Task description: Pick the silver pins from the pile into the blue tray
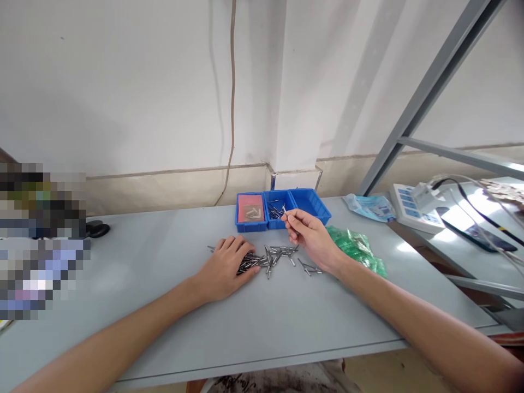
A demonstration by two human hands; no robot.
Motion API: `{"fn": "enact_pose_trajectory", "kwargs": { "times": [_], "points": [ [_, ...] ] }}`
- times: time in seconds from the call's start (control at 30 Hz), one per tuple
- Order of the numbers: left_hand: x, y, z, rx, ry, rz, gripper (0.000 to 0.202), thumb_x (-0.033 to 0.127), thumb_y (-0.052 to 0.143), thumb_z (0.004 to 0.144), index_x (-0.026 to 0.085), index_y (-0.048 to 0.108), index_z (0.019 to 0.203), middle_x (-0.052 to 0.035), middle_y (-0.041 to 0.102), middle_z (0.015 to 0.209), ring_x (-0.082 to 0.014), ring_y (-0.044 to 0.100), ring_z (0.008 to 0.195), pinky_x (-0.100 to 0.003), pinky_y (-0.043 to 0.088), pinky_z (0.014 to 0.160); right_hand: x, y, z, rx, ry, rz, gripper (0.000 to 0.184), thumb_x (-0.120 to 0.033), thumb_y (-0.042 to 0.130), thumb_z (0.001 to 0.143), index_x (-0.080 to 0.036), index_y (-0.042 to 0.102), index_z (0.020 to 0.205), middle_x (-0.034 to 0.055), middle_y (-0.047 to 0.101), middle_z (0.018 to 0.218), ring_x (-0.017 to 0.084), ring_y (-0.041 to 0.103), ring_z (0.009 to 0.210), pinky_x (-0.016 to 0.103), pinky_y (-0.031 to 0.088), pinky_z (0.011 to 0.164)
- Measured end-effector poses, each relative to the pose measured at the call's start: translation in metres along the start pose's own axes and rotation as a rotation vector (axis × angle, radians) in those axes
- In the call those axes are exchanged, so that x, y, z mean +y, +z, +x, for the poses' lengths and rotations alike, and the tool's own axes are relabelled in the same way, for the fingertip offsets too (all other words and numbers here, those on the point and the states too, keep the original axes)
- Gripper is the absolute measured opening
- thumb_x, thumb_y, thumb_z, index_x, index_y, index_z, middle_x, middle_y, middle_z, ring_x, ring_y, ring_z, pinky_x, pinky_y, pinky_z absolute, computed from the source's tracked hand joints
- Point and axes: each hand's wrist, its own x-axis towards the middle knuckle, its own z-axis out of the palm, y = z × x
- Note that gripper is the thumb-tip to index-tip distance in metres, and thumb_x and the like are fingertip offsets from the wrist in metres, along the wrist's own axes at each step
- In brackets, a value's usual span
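My left hand (pixel 227 267) lies palm down over the left side of a pile of small metal pins (pixel 282 252). Its fingers are spread, and they cover part of the pile. Closed in a pinch, my right hand (pixel 306 232) holds a small metal pin (pixel 285 210) at the front edge of the blue divided bins. More pins lie in the middle blue bin (pixel 285 224), just behind those fingertips. A few loose pins (pixel 310 267) are on the table below my right hand.
The left blue bin (pixel 251 226) holds a pink sheet with a small clear bag on it. Green plastic wrap (pixel 360 250) lies beside my right forearm. Farther right are a blue-white packet (pixel 370 208), a white power strip (pixel 413 207) and a metal frame (pixel 426 82). A blurred-out person is at far left.
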Motion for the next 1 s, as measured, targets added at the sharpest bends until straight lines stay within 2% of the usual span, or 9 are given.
{"fn": "enact_pose_trajectory", "kwargs": {
  "times": [0.23, 0.73, 1.0],
  "points": [
    [0.0002, 0.0001, 0.0006, 0.000, 0.001, 0.002, 0.026, 0.045, 0.056, 0.107, 0.024, 0.059, 0.121, -0.0068, 0.062, 0.119, -0.0275, 0.054, 0.104, -0.045, 0.043, 0.092, -0.0009, -0.0001, -0.0010, -0.024, 0.022, 0.041, 0.027, -0.047, 0.077, 0.092, -0.022, 0.072, 0.098, -0.0007, 0.053, 0.085, 0.011, 0.042, 0.066, 0.027, 0.036, 0.057],
    [0.0003, 0.0002, 0.0004, -0.004, 0.002, 0.009, 0.027, 0.047, 0.054, 0.107, 0.024, 0.058, 0.122, -0.0071, 0.062, 0.119, -0.0277, 0.054, 0.105, -0.045, 0.042, 0.093, 0.0001, -0.0002, -0.0023, -0.042, -0.012, -0.032, 0.023, -0.045, 0.073, 0.096, -0.024, 0.071, 0.104, -0.0014, 0.054, 0.088, 0.011, 0.043, 0.066, 0.027, 0.039, 0.059],
    [0.0003, -0.0004, 0.0002, 0.003, 0.005, 0.005, 0.026, 0.045, 0.055, 0.107, 0.024, 0.058, 0.121, -0.0068, 0.062, 0.118, -0.0280, 0.054, 0.105, -0.045, 0.043, 0.092, -0.0018, 0.0016, -0.0024, 0.020, -0.081, -0.141, 0.027, -0.050, 0.073, 0.094, -0.025, 0.069, 0.103, 0.0022, 0.063, 0.103, 0.011, 0.046, 0.064, 0.029, 0.043, 0.060]
  ]
}}
